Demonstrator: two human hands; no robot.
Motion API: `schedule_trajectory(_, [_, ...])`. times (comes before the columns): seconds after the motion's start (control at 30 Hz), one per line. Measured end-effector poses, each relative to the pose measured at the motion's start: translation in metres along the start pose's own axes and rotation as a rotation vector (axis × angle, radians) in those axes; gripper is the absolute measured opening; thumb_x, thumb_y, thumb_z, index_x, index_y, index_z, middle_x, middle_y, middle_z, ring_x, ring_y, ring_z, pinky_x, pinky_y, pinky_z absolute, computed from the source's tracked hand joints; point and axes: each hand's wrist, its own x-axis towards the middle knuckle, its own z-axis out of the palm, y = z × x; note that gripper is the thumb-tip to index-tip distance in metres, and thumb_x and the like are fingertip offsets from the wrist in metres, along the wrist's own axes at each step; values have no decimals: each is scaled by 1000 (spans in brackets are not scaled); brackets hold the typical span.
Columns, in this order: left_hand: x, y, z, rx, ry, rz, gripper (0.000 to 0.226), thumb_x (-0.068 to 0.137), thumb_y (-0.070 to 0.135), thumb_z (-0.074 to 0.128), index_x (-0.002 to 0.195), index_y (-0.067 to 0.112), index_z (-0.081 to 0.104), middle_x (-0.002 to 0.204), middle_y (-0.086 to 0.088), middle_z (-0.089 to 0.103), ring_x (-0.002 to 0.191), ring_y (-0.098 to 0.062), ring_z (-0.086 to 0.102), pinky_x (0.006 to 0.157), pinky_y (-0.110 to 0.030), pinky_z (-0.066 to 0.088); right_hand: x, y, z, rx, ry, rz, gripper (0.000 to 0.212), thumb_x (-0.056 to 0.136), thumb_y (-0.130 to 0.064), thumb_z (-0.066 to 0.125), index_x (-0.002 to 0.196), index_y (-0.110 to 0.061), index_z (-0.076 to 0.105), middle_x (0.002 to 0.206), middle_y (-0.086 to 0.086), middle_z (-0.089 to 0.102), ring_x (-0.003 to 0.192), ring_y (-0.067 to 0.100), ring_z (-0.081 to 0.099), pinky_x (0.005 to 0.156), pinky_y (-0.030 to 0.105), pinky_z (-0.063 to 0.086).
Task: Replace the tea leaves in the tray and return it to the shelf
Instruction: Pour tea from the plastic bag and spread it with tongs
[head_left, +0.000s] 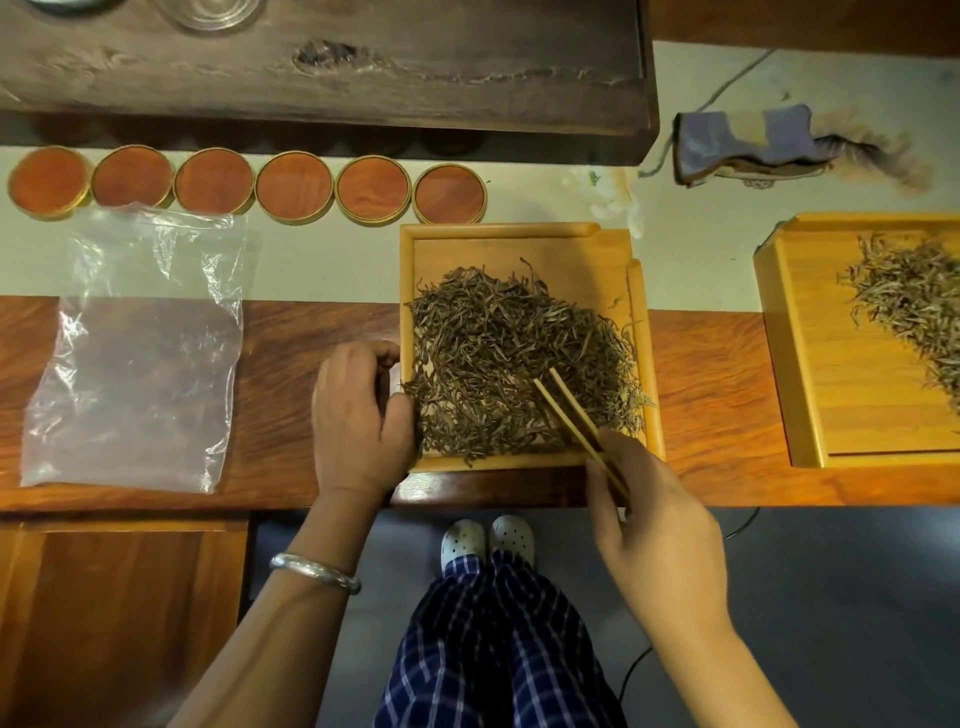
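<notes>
Tray (613, 249) on surface (291, 332), dead centre, heaped with leaves (509, 364). Left hand (358, 415) curls on tray rim at 9 o'clock, steadying. Right hand (660, 535) pinches tongs (576, 421), tips in pile at 5 o'clock. Bag (140, 364) flat at 9 o'clock. Advice: rake leaves inward off rims, light strokes, keep left grip firm to stop sliding.

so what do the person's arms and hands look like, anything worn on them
Both forearms are bare, with no sleeves in view. The left hand has a plain silver bangle round its wrist. The right hand shows no ring, watch or band. No gloves on either hand.
</notes>
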Motion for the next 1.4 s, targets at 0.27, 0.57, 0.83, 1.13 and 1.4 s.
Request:
schedule_trajectory(0.27, [1, 3, -1, -17, -8, 13, 20, 73, 21, 38, 87, 32, 30, 83, 7, 36, 75, -10, 29, 64, -28, 22, 31, -22, -6, 93, 74, -42, 23, 90, -25, 58, 111, -16, 63, 79, -3, 69, 54, 17, 63, 39, 32, 50])
schedule_trajectory(0.57, [1, 1, -2, -14, -13, 13, 18, 76, 22, 41, 88, 31, 32, 82, 7, 35, 74, -12, 30, 65, -27, 20, 97, -61, 22, -140, -36, -220, 17, 97, -22, 47, 105, -16, 61, 70, -1, 61, 53, 15, 54, 42, 22, 36])
schedule_trajectory(0.83, [3, -1, -3, -25, -53, -3, 30, 74, 24, 42, 97, 11, 56, 89, 0, 50, 82, -15, 42, 70, -30, 29, 102, -70, 16, -147, 30, -280, 15, 96, -22, 47, 94, -16, 61, 61, -2, 56, 46, 15, 50, 38, 31, 43])
schedule_trajectory(1.13, [5, 0, -5, -15, -77, -38, 31, 71, 23, 44, 97, 13, 57, 90, 0, 53, 84, -10, 40, 70, -25, 26, 114, -80, 28, -119, -37, -232, 18, 97, -22, 43, 103, -14, 59, 65, 0, 58, 51, 17, 53, 43, 33, 46])
schedule_trajectory(1.4, [5, -1, -4, -5, -89, -52, 32, 71, 24, 44, 99, 15, 56, 90, 0, 52, 83, -12, 41, 70, -27, 27, 104, -76, 21, -84, -37, -200, 17, 97, -20, 48, 103, -12, 62, 66, -1, 60, 50, 16, 54, 42, 32, 47])
